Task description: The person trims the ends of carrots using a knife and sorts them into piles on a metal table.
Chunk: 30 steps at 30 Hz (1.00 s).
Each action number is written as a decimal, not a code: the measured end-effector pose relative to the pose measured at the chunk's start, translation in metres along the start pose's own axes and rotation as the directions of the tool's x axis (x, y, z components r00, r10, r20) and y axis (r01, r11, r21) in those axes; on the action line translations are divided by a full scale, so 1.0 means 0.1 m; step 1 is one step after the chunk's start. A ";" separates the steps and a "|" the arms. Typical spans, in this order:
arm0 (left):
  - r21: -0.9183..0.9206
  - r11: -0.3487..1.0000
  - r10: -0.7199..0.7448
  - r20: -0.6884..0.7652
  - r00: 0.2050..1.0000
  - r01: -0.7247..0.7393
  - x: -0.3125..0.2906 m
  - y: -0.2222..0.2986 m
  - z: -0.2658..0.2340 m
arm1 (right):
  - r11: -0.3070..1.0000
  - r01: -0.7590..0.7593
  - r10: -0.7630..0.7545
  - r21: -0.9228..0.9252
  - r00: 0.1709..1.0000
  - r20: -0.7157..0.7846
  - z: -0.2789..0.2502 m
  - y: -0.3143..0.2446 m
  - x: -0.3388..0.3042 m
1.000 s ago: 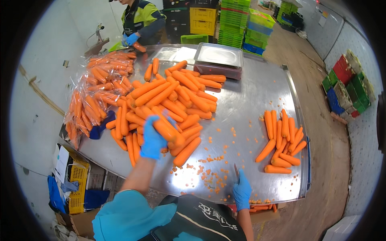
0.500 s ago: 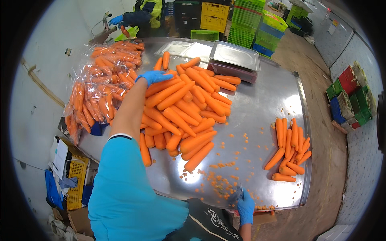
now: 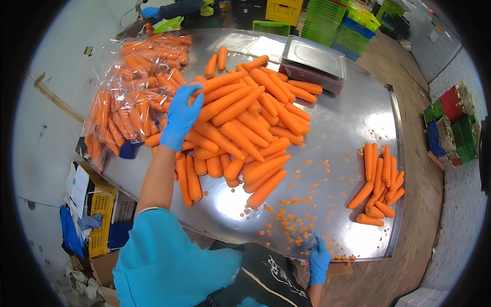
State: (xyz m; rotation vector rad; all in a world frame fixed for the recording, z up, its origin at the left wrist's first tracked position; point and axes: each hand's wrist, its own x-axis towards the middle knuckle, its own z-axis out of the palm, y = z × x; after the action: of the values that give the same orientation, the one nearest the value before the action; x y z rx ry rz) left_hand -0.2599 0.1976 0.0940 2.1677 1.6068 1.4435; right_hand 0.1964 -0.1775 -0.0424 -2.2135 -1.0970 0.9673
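Observation:
A large heap of loose orange carrots [image 3: 245,120] covers the middle of the steel table [image 3: 337,128]. At the heap's left edge is my left hand [image 3: 179,115], in a blue glove. Its fingers are apart near the ends of several carrots, and nothing shows in its grasp. By the table's near edge my right hand [image 3: 319,261], also gloved in blue, is closed around what looks like a knife [image 3: 317,239], mostly hidden and hard to make out. Small cut carrot pieces [image 3: 289,222] lie scattered beside it. A smaller group of carrots [image 3: 381,179] lies at the right.
Clear bags packed with carrots [image 3: 128,97] pile up on the table's left. A scale with a metal tray [image 3: 314,53] stands at the back, next to flat plastic bags [image 3: 250,43]. Beyond are stacked green crates [image 3: 322,23] and another person's sleeve [image 3: 179,7].
My left hand has drawn back from the top of the heap toward its left edge, and its fingers have spread. My right hand stays low by the near edge. The whole view has shifted slightly.

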 end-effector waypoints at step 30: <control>-0.528 0.593 0.744 0.648 0.163 -0.607 -1.60 3.21 3.76 | 0.884 0.126 0.032 0.449 0.944 -0.328 -1.07 0.62 0.76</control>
State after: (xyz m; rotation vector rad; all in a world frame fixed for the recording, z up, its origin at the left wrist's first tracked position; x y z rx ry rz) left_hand 0.2322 0.0937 -0.0360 2.8922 0.0877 0.2387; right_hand 0.3413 -0.1617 -0.0454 -1.8505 -0.6750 0.7118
